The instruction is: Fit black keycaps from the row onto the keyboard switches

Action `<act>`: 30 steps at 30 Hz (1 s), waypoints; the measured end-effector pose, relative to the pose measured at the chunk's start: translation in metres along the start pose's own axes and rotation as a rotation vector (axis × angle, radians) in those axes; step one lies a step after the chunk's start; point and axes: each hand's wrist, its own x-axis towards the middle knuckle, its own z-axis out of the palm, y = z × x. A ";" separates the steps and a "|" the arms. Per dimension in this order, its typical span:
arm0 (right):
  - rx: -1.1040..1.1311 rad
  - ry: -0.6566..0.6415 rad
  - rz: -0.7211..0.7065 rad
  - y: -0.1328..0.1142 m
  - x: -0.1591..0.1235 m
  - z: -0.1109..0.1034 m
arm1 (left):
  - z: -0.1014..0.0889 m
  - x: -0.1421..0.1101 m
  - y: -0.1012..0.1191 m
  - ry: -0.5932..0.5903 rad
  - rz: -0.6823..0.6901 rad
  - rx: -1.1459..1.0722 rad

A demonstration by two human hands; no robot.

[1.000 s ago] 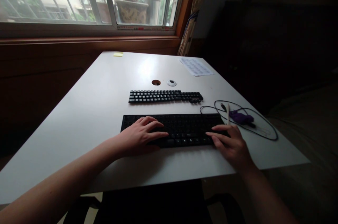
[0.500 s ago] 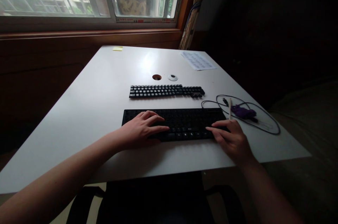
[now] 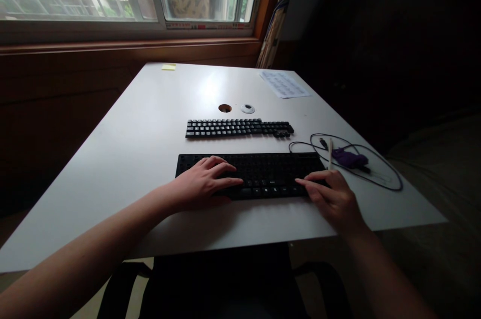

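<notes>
Left hand (image 3: 206,179) spreads, ungripping, over the wired keyboard (image 3: 265,169), left side; right hand (image 3: 334,199) curls at its right, grip unclear. Neither has noticeably shifted; handling stays there.

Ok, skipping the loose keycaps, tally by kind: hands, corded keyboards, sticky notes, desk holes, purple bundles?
Hands: 2 (left hand, right hand)
Corded keyboard: 1
Yellow sticky note: 1
Desk hole: 1
Purple bundle: 1
Total: 6

White table (image 3: 131,148), one, with round hole (image 3: 225,108) in the top. On it: yellow note (image 3: 169,66), far left corner; printed sheets (image 3: 284,84), far right; white ring (image 3: 251,110), beside the hole; black keycaps (image 3: 225,128), in rows; black keyboard (image 3: 266,166), nearer side; looped cable (image 3: 401,183) and purple item (image 3: 350,158), right.
</notes>
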 end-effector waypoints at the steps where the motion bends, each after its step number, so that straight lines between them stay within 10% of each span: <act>1: -0.001 -0.002 -0.002 0.000 0.000 0.000 | 0.000 0.000 0.000 0.005 0.003 -0.002; 30: -0.029 0.063 -0.056 0.000 0.000 0.001 | 0.003 0.000 -0.002 0.023 0.005 -0.015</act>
